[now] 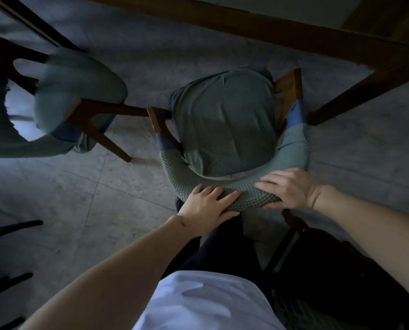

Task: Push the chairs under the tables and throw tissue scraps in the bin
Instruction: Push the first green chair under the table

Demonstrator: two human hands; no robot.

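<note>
**A:** Two hands on the chair (227, 129), both on the top of the backrest. Left hand (207, 206) lies over the left part w/ fingers (227, 195) spread out fairly straight across the green knit cover, thumb tucked along the near side. Right hand (288, 188) is on the right part, fingers draped over the top & thumb underneath on the near edge, so it's gripping the backrest.

**B:** Where's the chair vs the bench?

**A:** Seat points at the wooden bench (294, 36), front of the seat sits just beside its edge, not under it afaict. One bench leg (355, 101) comes down right of the chair, close to the armrest.

**B:** Anything else around?

**A:** Second chair (79, 96) w/ the same green cover on the left, blurry, one wooden leg reaching toward the first chair's armrest. Pale marble-ish floor (84, 191) under everything. Dark chair legs (10, 227) poke in at the far left edge. Person's in a white shirt (203, 303) & dark trousers. Pretty dim overall.
</note>
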